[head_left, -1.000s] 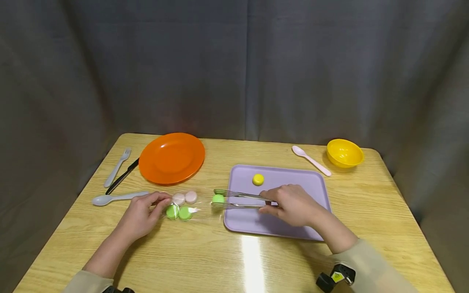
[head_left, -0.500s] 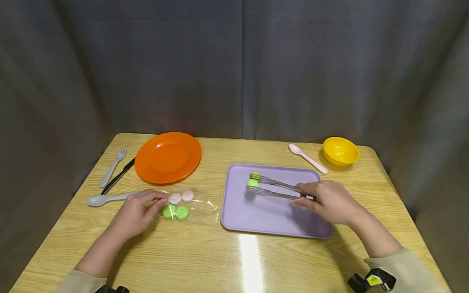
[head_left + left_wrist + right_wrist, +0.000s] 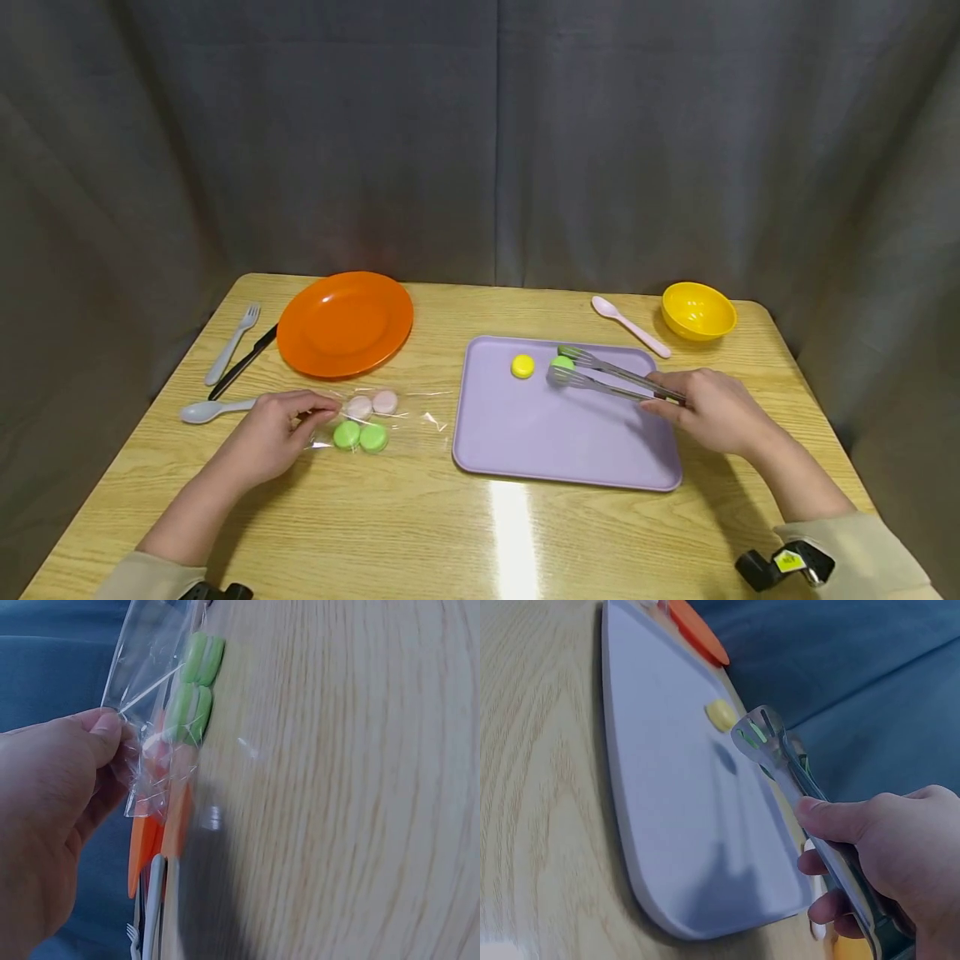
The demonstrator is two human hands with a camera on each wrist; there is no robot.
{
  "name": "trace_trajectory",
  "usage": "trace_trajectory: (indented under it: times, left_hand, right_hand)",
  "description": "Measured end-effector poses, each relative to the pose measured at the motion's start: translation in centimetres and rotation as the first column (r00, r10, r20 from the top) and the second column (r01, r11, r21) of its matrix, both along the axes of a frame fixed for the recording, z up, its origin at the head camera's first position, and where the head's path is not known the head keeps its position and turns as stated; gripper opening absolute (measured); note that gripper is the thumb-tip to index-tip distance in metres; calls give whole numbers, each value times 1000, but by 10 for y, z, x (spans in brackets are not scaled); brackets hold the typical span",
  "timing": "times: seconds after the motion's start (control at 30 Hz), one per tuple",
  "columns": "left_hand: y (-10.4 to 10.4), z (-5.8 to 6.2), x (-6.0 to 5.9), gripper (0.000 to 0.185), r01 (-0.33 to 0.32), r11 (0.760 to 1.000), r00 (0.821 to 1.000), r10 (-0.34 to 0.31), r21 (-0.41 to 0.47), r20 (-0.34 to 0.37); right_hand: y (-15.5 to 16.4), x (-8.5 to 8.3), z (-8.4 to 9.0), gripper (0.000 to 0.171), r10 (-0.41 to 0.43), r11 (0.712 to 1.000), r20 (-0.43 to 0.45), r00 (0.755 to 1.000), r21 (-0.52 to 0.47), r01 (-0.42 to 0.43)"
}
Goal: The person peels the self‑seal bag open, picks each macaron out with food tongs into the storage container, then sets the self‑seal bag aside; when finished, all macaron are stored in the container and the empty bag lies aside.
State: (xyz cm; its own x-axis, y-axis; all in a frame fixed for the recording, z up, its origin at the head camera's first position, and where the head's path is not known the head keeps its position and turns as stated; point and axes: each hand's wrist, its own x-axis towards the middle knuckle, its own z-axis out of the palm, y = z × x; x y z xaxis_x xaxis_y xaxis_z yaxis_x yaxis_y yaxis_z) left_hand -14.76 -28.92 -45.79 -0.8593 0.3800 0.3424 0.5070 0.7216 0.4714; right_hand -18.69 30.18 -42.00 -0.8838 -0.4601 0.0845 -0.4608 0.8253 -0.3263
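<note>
My left hand pinches the edge of a clear plastic bag between thumb and fingers. In the bag lie two pale pink macarons and two green macarons. My right hand grips metal tongs by the handle. Between the tong tips is a green macaron, over the far part of the purple tray. The right wrist view shows it mostly hidden behind the slotted tip, with a shadow on the tray beneath. A yellow macaron lies on the tray, left of the tongs.
An orange plate stands at the back left. Beside it lie a grey fork, a black knife and a grey spoon. At the back right are a pink spoon and a yellow bowl.
My right hand has carried the green macaron in the tongs out of the bag's mouth, rightward over the tray and past the yellow macaron. The left hand still pinches the bag in nearly the same place.
</note>
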Motion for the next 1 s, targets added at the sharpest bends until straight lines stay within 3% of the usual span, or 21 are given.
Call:
trace_trajectory:
  times: [0.23,0.47,0.73,1.0]
  left_hand:
    - [2,1,0,22,-3,1000,999,3,-5,44]
    - [3,1,-1,19,18,1000,999,-19,14,51]
    - [2,1,0,18,6,1000,999,-6,11,37]
    - [2,0,1,15,-2,1000,999,2,9,36]
  right_hand:
    - [4,-6,-11,42,-24,1000,62,998,11,23]
    - [-2,-3,-9,51,-47,998,91,995,-26,49]
    - [-33,6,-3,25,85,994,-5,996,-62,-85]
    - [-64,13,-10,26,201,969,-59,978,-132,-208]
